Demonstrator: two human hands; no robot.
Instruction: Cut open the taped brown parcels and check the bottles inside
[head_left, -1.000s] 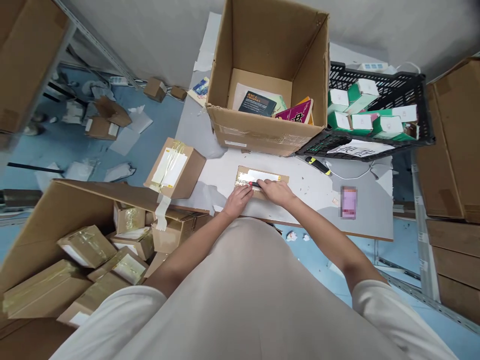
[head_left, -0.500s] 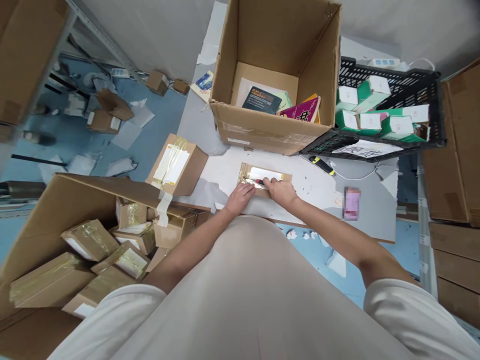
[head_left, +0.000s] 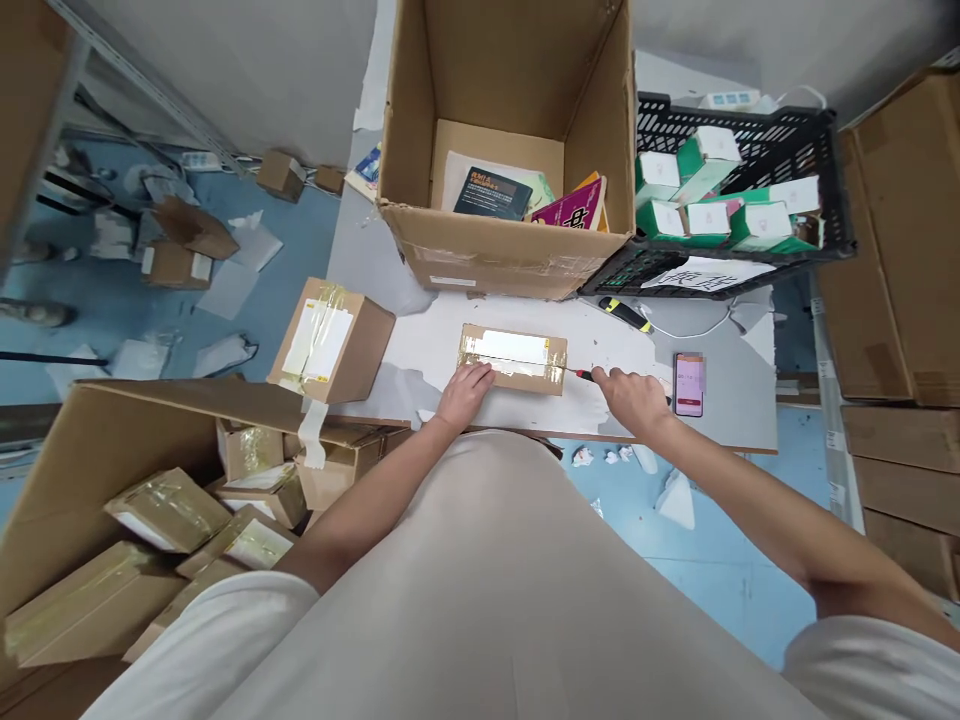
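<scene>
A small cardboard box (head_left: 517, 380) with a white label and shiny tape lies on the work table. My left hand (head_left: 464, 394) holds its near left corner, fingers closed over the edge and thumb hidden. In my right hand (head_left: 632, 400) is a thin tool with a red and black handle (head_left: 583, 375). Its slim metal end points left and reaches the box's right end, near the taped seam. My fingers wrap the handle and cover most of it, so its exact kind is unclear.
Behind stands a large open carton (head_left: 510, 245) with books inside. A black crate (head_left: 836, 215) holds green-and-white boxes. A yellow-black cutter (head_left: 626, 314) and a phone (head_left: 688, 385) lie at right. At left are a taped box (head_left: 364, 350) and a big carton (head_left: 82, 440) of parcels.
My right hand has moved right with the tool, from above the box's taped seam to beyond its right end. My left hand stays on the box. The view has shifted slightly.
</scene>
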